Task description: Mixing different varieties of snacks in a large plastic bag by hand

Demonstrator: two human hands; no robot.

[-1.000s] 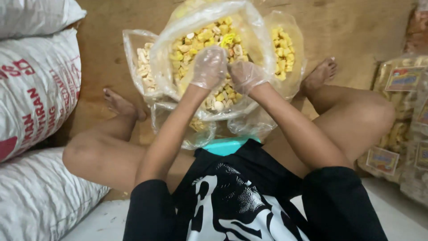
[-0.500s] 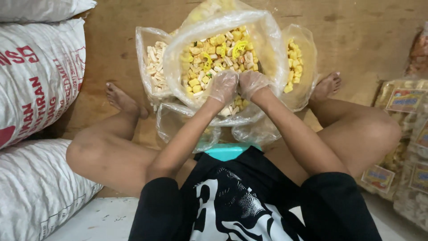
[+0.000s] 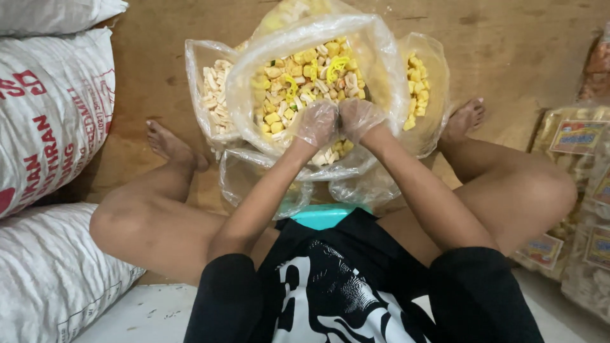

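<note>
A large clear plastic bag (image 3: 381, 57) stands open on the floor between my legs, filled with mixed yellow and beige snack pieces (image 3: 305, 79). My left hand (image 3: 316, 124) and my right hand (image 3: 358, 118), both in thin clear plastic gloves, sit side by side at the bag's near edge, fingers curled down among the pieces. Whether either hand has pieces inside its grip is hidden. Smaller bags of beige pieces (image 3: 213, 89) and yellow pieces (image 3: 418, 86) flank the big bag.
White woven sacks (image 3: 51, 108) are stacked along the left. Packaged snack bags (image 3: 584, 165) are piled on the right. Crumpled clear bags (image 3: 254, 181) lie in front of my lap, and a teal object (image 3: 324, 215) peeks out beneath them. My bare feet rest on the brown floor.
Both hands have drawn back from the middle of the snack pile to the bag's near edge and pressed closer together. The view has tilted slightly.
</note>
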